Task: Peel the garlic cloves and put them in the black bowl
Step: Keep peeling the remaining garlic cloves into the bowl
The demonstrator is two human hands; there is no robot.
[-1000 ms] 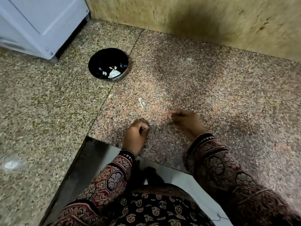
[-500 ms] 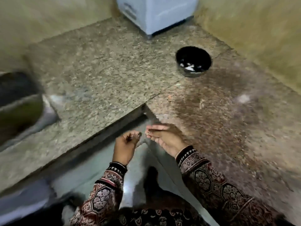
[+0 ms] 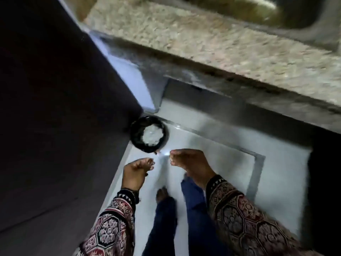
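Observation:
The view points down at a pale floor (image 3: 212, 145) beside the counter; the black bowl on the counter is out of sight. A round black container (image 3: 136, 133) stands on the floor with white scraps (image 3: 152, 135) inside. My right hand (image 3: 188, 162) hovers just right of its rim, fingertips bunched at a small pale scrap (image 3: 165, 154). Below the container, my left hand (image 3: 136, 170) is held with fingers curled and tips together. Motion blur hides what, if anything, my left hand holds.
The speckled granite counter edge (image 3: 221, 52) runs across the top, with a steel sink (image 3: 276, 13) at the upper right. A dark cabinet face (image 3: 55, 108) fills the left. My legs in blue trousers (image 3: 195, 218) stand on the floor below the hands.
The view swung from the counter and black bowl down to the floor. Both hands left the counter edge and now hover next to the black container on the floor.

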